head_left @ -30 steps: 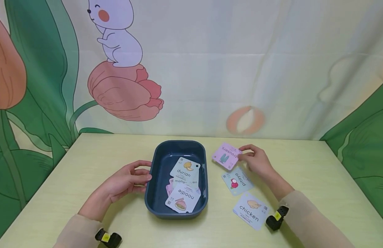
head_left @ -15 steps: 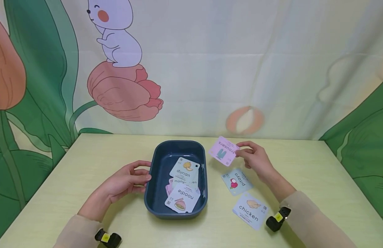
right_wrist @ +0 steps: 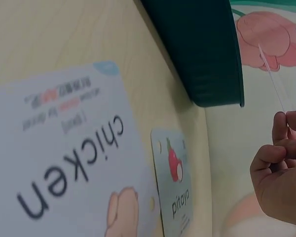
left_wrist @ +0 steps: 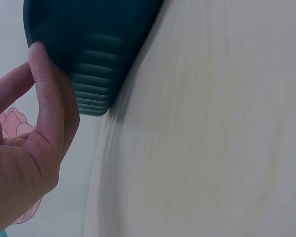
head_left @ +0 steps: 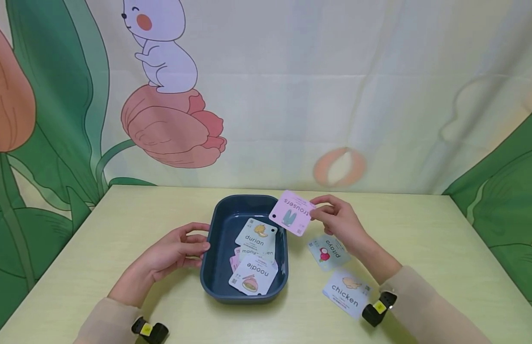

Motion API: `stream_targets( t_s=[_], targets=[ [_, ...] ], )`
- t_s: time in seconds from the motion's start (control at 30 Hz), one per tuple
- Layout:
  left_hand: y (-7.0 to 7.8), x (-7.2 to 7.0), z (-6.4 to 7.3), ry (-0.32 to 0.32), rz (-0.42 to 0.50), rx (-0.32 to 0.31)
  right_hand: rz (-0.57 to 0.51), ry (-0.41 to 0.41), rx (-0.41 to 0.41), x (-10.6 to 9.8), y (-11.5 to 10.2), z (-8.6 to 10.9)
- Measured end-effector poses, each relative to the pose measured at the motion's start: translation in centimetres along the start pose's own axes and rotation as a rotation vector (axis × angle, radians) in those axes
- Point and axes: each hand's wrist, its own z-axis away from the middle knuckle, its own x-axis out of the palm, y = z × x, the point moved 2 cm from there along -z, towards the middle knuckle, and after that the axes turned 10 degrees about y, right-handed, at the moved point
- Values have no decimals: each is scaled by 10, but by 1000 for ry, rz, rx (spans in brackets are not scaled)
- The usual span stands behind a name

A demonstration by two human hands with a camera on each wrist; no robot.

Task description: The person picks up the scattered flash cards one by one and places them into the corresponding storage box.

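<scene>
My right hand (head_left: 341, 224) pinches a pink "trousers" flashcard (head_left: 293, 213) by its right edge. The card hangs over the right rim of a dark blue tray (head_left: 207, 267), and the right wrist view catches it edge-on as a thin line. My left hand (head_left: 175, 251) touches the tray's left side with relaxed fingers; in the left wrist view a fingertip meets the tray wall (left_wrist: 96, 54). Inside the tray lie a "durian" card (head_left: 257, 234), a "noodle" card (head_left: 254, 274) and others partly covered beneath them.
To the tray's right, a "pitaya" card (head_left: 328, 253) and a "chicken" card (head_left: 345, 291) lie on the pale wooden table (head_left: 442, 248). A printed curtain (head_left: 266, 95) hangs behind the table's back edge.
My right hand has lifted the trousers card off the table and carried it left to the tray's right rim. My left hand and the tray have stayed in place.
</scene>
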Motion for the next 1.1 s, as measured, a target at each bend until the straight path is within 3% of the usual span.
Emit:
stream_targets(
  t_s=[0.37,0.6,1.1],
  targets=[
    [1,-1,0,-19,5,7,145,8,-57,28,-6,3],
    [0,-1,-1,-36,15,10,197,-5,-141,46,-3,0],
    [-1,-1,-1,-4,7,-9,451,-5,-318,87,-10,-10]
  ],
)
